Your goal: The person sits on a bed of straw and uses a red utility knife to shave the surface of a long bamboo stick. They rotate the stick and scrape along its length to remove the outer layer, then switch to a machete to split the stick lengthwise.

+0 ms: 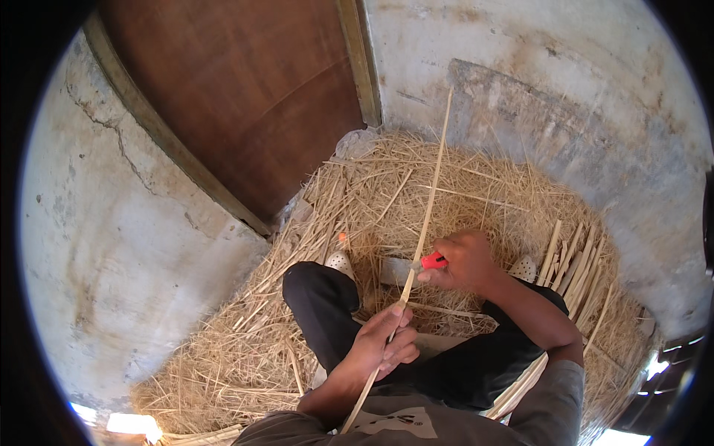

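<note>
Two hands worked one long bamboo strip [425, 223]: your left hand [383, 343] closed around its lower part above your lap, while your right hand [462, 262] gripped a red-handled knife [433, 261] against the strip just above that hold. The strip ran on past both grips toward the wall, over the straw pile [476, 186], with cut splints [576, 271] stacked to your right.

The knife [430, 261] blade is hidden behind the bamboo strip [422, 230]; the right hand [465, 262] covers most of its red handle.
</note>
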`<action>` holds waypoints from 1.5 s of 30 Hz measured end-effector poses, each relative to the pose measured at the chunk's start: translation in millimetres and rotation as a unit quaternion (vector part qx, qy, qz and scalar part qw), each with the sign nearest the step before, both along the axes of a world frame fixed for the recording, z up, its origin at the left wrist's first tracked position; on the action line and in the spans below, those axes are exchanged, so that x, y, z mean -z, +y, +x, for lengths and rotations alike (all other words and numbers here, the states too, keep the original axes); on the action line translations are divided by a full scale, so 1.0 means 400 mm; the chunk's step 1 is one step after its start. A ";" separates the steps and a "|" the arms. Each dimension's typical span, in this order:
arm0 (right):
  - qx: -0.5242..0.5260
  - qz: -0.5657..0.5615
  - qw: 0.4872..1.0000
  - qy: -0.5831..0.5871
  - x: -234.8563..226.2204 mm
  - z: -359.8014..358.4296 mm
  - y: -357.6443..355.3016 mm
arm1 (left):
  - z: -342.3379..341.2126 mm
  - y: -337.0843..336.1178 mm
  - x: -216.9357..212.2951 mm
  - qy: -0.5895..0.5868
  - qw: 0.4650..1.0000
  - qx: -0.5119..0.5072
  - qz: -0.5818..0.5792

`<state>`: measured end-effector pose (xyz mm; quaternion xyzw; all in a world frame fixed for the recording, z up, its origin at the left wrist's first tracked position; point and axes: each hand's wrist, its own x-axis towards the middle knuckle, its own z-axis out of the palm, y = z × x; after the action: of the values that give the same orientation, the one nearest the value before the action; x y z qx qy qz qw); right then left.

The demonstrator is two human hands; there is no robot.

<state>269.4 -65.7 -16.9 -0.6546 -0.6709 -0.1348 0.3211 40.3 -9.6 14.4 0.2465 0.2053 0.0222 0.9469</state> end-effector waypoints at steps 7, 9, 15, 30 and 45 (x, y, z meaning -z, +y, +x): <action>0.104 0.054 0.993 0.007 0.048 0.115 0.066 | -0.011 -0.016 -0.008 0.030 0.999 0.024 0.010; 0.198 -0.001 0.979 0.055 0.032 0.213 0.074 | -0.038 -0.020 -0.005 0.033 0.998 0.043 0.012; 0.319 -0.051 0.943 0.080 0.024 0.359 0.055 | -0.064 -0.015 0.005 0.000 0.992 0.103 0.071; 0.009 0.001 1.000 0.018 0.005 -0.018 0.001 | -0.022 0.033 -0.009 -0.021 0.975 0.027 0.222; 0.071 0.009 0.997 0.020 -0.006 0.038 0.025 | -0.023 0.007 -0.024 -0.041 0.982 0.025 0.182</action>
<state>284.5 -55.6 -14.6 -0.7005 -0.6149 -0.1504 0.3295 31.2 -6.8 24.2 0.4184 0.1530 0.0458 0.8941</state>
